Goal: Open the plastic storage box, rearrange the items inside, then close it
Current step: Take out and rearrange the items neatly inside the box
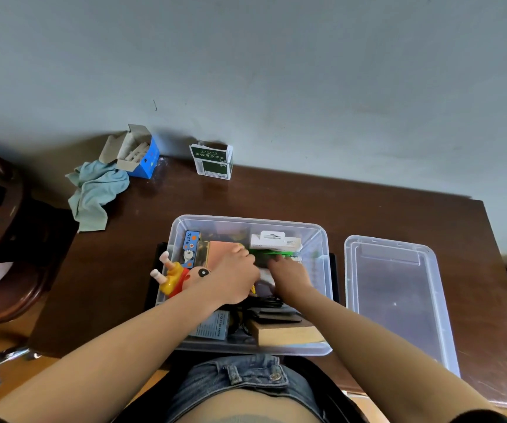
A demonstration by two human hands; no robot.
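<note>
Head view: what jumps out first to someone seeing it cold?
Both hands, left hand and right hand, are down among the items in the open clear storage box at the desk's near edge. A bright yellow-and-red cartoon figure sticks up at the box's left side. The clear lid lies flat on the desk, right of the box.

The one camera sat on the person's head, looking forward and down, close above the desk's (368,209) near edge.
</note>
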